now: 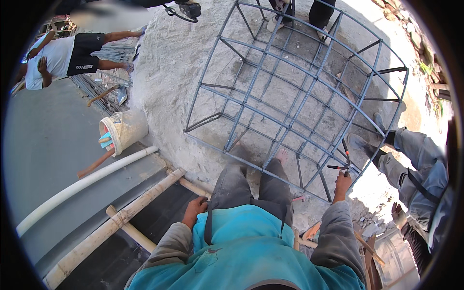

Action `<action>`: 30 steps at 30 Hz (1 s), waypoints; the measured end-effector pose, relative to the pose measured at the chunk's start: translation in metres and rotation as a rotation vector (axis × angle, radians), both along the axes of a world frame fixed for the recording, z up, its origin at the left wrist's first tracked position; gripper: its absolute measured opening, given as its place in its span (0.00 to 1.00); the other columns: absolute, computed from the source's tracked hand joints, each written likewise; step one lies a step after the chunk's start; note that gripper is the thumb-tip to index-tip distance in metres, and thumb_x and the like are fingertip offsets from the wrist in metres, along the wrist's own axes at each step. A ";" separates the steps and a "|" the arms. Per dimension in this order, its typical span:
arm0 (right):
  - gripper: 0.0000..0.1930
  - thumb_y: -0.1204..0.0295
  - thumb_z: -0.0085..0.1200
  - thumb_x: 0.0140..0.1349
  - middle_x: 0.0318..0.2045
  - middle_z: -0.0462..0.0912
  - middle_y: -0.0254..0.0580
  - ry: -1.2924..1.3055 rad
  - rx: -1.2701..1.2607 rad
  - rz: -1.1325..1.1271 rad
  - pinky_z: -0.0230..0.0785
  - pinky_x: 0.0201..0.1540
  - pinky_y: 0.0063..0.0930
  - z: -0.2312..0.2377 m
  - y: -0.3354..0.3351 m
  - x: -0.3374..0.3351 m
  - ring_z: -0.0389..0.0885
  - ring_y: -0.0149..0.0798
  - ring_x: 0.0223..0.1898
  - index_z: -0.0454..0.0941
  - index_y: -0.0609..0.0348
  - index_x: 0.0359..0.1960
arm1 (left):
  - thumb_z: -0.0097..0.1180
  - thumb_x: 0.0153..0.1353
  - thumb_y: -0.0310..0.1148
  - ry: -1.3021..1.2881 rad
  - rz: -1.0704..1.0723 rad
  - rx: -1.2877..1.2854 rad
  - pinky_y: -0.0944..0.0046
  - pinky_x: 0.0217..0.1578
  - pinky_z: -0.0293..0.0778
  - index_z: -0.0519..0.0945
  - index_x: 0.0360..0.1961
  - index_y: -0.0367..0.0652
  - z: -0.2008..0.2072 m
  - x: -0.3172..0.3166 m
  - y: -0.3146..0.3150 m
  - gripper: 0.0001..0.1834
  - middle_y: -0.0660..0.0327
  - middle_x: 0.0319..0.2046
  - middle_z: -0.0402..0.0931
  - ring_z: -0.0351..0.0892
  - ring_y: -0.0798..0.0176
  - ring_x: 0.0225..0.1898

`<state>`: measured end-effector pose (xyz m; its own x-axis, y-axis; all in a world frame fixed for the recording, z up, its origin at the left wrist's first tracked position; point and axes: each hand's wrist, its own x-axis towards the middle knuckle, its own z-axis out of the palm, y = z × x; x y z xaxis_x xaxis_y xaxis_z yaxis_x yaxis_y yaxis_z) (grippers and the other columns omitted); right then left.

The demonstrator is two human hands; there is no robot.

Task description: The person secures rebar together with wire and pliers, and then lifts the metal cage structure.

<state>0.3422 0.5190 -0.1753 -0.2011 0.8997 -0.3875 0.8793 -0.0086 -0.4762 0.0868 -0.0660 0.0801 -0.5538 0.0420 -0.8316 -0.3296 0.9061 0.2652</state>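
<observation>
A cage of tied steel reinforcing bars [289, 126] stands on the rough concrete in front of me. At its near right corner my right hand [342, 182] is closed around the head end of pliers [340, 167]. Their black-and-orange handles are spread apart against the bars. The jaws are partly hidden by the fingers and the steel. My left hand [195, 209] is down by my left hip, against my dark trousers, its fingers curled inward. Whatever it may hold is hidden.
Bamboo poles [113, 223] and a white pipe [87, 192] lie at left, near a dirty bucket [126, 129]. Far left is a person in shorts [87, 54]. Other people's legs [321, 17] show behind the cage and a grey-clad person [418, 159] at right.
</observation>
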 end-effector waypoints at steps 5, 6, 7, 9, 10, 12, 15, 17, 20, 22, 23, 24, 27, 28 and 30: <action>0.15 0.70 0.51 0.62 0.27 0.81 0.42 0.217 -0.234 0.084 0.69 0.23 0.22 0.078 -0.074 -0.065 0.79 0.30 0.24 0.77 0.71 0.43 | 0.53 0.54 0.36 0.117 0.112 -0.063 0.56 0.46 0.76 0.81 0.46 0.38 -0.007 0.007 -0.025 0.20 0.45 0.39 0.81 0.82 0.47 0.42; 0.14 0.72 0.52 0.62 0.32 0.83 0.49 0.187 -0.262 0.228 0.74 0.35 0.28 0.114 -0.098 -0.110 0.83 0.37 0.32 0.78 0.72 0.43 | 0.52 0.54 0.35 0.116 0.135 -0.095 0.56 0.46 0.75 0.81 0.46 0.37 -0.012 0.006 -0.036 0.19 0.44 0.39 0.81 0.82 0.46 0.42; 0.14 0.71 0.52 0.63 0.35 0.83 0.50 0.303 -0.242 0.344 0.74 0.40 0.30 0.132 -0.124 -0.143 0.83 0.39 0.35 0.78 0.71 0.44 | 0.52 0.54 0.35 0.125 0.152 -0.090 0.56 0.46 0.75 0.81 0.45 0.38 -0.019 0.000 -0.047 0.19 0.44 0.39 0.81 0.82 0.46 0.42; 0.14 0.72 0.52 0.63 0.41 0.81 0.52 0.356 -0.224 0.516 0.74 0.42 0.34 0.160 -0.172 -0.221 0.82 0.43 0.40 0.76 0.66 0.48 | 0.52 0.54 0.35 0.154 0.191 -0.078 0.55 0.46 0.75 0.81 0.44 0.38 -0.042 -0.029 -0.072 0.19 0.44 0.38 0.81 0.81 0.45 0.42; 0.15 0.73 0.54 0.62 0.45 0.78 0.53 0.406 -0.200 0.649 0.73 0.46 0.36 0.159 -0.188 -0.257 0.80 0.46 0.44 0.75 0.65 0.49 | 0.52 0.55 0.34 0.203 0.162 -0.072 0.57 0.43 0.76 0.81 0.45 0.37 -0.055 -0.049 -0.084 0.18 0.46 0.37 0.82 0.82 0.50 0.39; 0.17 0.72 0.55 0.61 0.48 0.75 0.55 0.435 -0.104 0.780 0.69 0.53 0.39 0.182 -0.219 -0.341 0.75 0.51 0.50 0.73 0.66 0.50 | 0.52 0.56 0.33 0.288 0.115 -0.063 0.59 0.42 0.76 0.81 0.45 0.37 -0.078 -0.095 -0.097 0.18 0.48 0.36 0.82 0.83 0.54 0.37; 0.21 0.67 0.56 0.61 0.53 0.72 0.57 0.446 0.095 0.941 0.61 0.59 0.42 0.157 -0.257 -0.442 0.69 0.56 0.56 0.71 0.67 0.53 | 0.52 0.56 0.33 0.393 0.139 0.048 0.57 0.46 0.75 0.81 0.44 0.37 -0.139 -0.191 -0.104 0.17 0.46 0.38 0.82 0.82 0.50 0.41; 0.24 0.65 0.56 0.62 0.55 0.70 0.58 0.407 0.173 1.045 0.59 0.61 0.42 0.134 -0.277 -0.491 0.67 0.57 0.58 0.69 0.67 0.55 | 0.53 0.56 0.33 0.472 0.137 0.105 0.57 0.46 0.75 0.81 0.45 0.38 -0.202 -0.249 -0.104 0.16 0.46 0.39 0.81 0.82 0.48 0.42; 0.28 0.58 0.55 0.62 0.57 0.68 0.59 0.333 0.124 1.153 0.57 0.62 0.45 0.089 -0.302 -0.523 0.65 0.57 0.59 0.68 0.66 0.57 | 0.53 0.57 0.34 0.416 0.103 0.101 0.57 0.48 0.74 0.81 0.46 0.41 -0.287 -0.332 -0.083 0.16 0.49 0.45 0.78 0.80 0.48 0.44; 0.27 0.55 0.53 0.62 0.52 0.72 0.57 0.226 0.189 1.215 0.59 0.58 0.46 0.072 -0.325 -0.524 0.70 0.55 0.54 0.70 0.64 0.55 | 0.55 0.57 0.35 0.391 0.003 0.122 0.57 0.51 0.73 0.80 0.48 0.44 -0.333 -0.377 -0.057 0.17 0.49 0.50 0.74 0.76 0.49 0.49; 0.26 0.56 0.52 0.62 0.50 0.74 0.55 0.176 0.178 1.190 0.60 0.56 0.45 0.069 -0.331 -0.526 0.71 0.54 0.52 0.71 0.64 0.54 | 0.56 0.56 0.35 0.392 -0.077 0.114 0.57 0.52 0.72 0.80 0.49 0.46 -0.348 -0.394 -0.044 0.18 0.49 0.53 0.72 0.74 0.50 0.53; 0.25 0.57 0.52 0.62 0.48 0.75 0.54 0.120 0.162 1.171 0.61 0.55 0.45 0.068 -0.335 -0.529 0.72 0.54 0.50 0.71 0.63 0.53 | 0.56 0.56 0.35 0.381 -0.104 0.129 0.54 0.54 0.69 0.80 0.50 0.48 -0.376 -0.407 -0.036 0.19 0.49 0.56 0.69 0.70 0.50 0.57; 0.19 0.62 0.52 0.62 0.40 0.79 0.51 0.082 0.200 1.163 0.64 0.46 0.42 0.063 -0.340 -0.534 0.76 0.51 0.40 0.73 0.62 0.49 | 0.58 0.55 0.36 0.409 -0.232 0.110 0.49 0.58 0.64 0.79 0.51 0.50 -0.451 -0.435 -0.006 0.21 0.52 0.59 0.66 0.62 0.50 0.63; 0.18 0.63 0.52 0.61 0.40 0.79 0.51 0.080 0.175 1.150 0.65 0.45 0.41 0.066 -0.342 -0.534 0.76 0.51 0.40 0.74 0.62 0.48 | 0.58 0.54 0.36 0.429 -0.279 0.101 0.48 0.59 0.63 0.79 0.51 0.50 -0.472 -0.439 0.007 0.21 0.53 0.60 0.65 0.60 0.50 0.64; 0.16 0.66 0.52 0.60 0.38 0.79 0.53 0.115 0.160 1.160 0.67 0.41 0.40 0.063 -0.338 -0.536 0.77 0.52 0.37 0.74 0.64 0.45 | 0.59 0.54 0.36 0.402 -0.254 0.082 0.48 0.60 0.61 0.78 0.53 0.49 -0.506 -0.447 0.027 0.22 0.53 0.59 0.66 0.58 0.49 0.64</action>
